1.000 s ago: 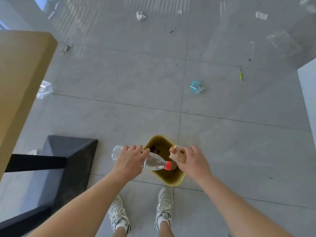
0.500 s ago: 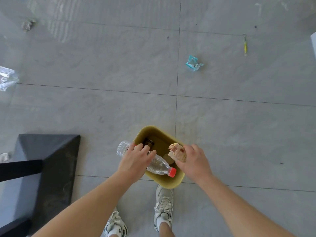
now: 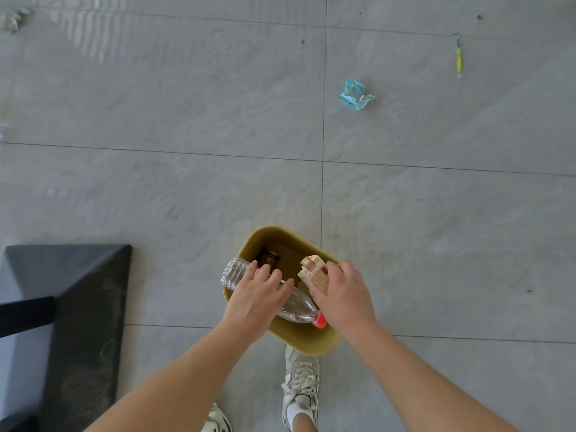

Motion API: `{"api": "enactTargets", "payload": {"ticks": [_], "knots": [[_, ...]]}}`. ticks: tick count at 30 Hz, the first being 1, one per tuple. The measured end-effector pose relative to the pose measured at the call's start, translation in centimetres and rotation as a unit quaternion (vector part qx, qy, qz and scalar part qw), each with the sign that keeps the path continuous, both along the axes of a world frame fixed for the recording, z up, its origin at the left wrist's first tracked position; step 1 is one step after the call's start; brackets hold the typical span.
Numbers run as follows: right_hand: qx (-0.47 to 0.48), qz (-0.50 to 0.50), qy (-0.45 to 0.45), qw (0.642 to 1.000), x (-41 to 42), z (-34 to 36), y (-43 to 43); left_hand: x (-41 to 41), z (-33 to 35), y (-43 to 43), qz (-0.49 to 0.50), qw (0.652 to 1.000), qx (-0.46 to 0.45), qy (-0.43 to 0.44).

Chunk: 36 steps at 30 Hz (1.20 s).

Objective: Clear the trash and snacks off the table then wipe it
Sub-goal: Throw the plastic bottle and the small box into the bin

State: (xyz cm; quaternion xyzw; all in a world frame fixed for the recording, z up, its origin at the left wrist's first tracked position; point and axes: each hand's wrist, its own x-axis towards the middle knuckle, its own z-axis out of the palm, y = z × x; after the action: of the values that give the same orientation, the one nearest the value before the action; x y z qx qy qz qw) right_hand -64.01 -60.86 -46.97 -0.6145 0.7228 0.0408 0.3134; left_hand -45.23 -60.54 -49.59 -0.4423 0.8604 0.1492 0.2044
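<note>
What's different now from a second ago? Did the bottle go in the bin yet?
Both hands sank a little toward the yellow bin. Nothing was let go: the left hand still holds the bottle across the bin's top, the right hand still grips the small carton. The bin and blue wrapper stayed put.

1 btl (image 3: 296,307), 1 carton (image 3: 313,274), 1 bin (image 3: 305,344).

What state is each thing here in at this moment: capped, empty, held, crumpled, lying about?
plastic bottle: capped, looks empty, held sideways over the bin by the left hand.
carton: held over the bin by the right hand.
bin: upright, open-topped, a dark item inside.
blue wrapper: crumpled, on the floor.
yellow stick: lying on the floor.
</note>
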Motion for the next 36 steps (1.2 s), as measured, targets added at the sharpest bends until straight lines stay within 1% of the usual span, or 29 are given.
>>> {"api": "enactTargets", "payload": {"ticks": [6, 14, 20, 28, 36], "knots": [[-0.012, -0.005, -0.002, 1.0, -0.1, -1.3, 0.2, -1.4, -0.6, 0.3, -0.026, 0.999, -0.003, 0.021], [0.015, -0.003, -0.015, 1.0, -0.8, -1.3, 0.9, 0.1, -0.8, 1.2, 0.009, 1.0, 0.004, 0.019], [0.014, 0.0, -0.008, 1.0, -0.8, -0.8, 0.8, 1.2, 0.0, 1.1, 0.024, 0.999, -0.02, 0.034], [0.006, 0.021, -0.007, 1.0, -0.3, 1.2, 0.4, 1.8, 2.1, 0.8, 0.059, 0.997, -0.04, 0.021], [-0.008, 0.039, 0.0, 0.999, 0.5, 5.2, -0.2, 2.1, 6.5, 0.2, 0.083, 0.994, -0.059, 0.026]]}}
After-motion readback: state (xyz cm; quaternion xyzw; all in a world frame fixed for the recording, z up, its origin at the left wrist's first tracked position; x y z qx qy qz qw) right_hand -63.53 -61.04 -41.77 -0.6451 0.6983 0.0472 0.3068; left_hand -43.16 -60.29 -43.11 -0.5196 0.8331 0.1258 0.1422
